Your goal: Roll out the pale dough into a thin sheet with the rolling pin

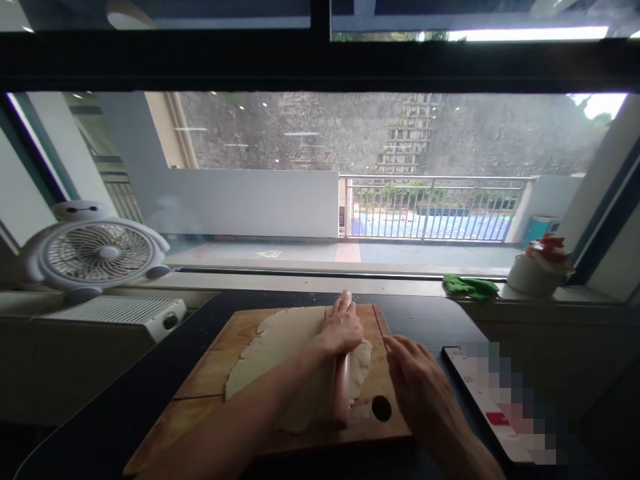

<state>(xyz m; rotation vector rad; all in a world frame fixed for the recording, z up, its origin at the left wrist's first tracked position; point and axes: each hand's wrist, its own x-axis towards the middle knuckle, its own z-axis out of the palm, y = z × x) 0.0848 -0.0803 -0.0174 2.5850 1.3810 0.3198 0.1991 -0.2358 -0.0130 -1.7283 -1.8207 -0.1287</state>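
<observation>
A sheet of pale dough (280, 360) with ragged edges lies rolled out flat on a wooden cutting board (210, 373). Across the dough's right part rests a rolling pin (341, 393), its length running away from me. My left hand (343, 329) is closed over the pin's far half, with the forearm reaching above the dough. At the board's right edge is my right hand (413, 370), its fingers bent and pressed to the rim, the thumb hidden. A dark round hole (381, 408) in the board shows near that hand.
The board lies on a dark table (425, 320) before a window. On the right lies a partly blurred phone-like slab (493, 407). A green cloth (470, 287) and a white pot (535, 273) sit on the sill. To the left stand a fan (105, 250) and a white ribbed box (125, 313).
</observation>
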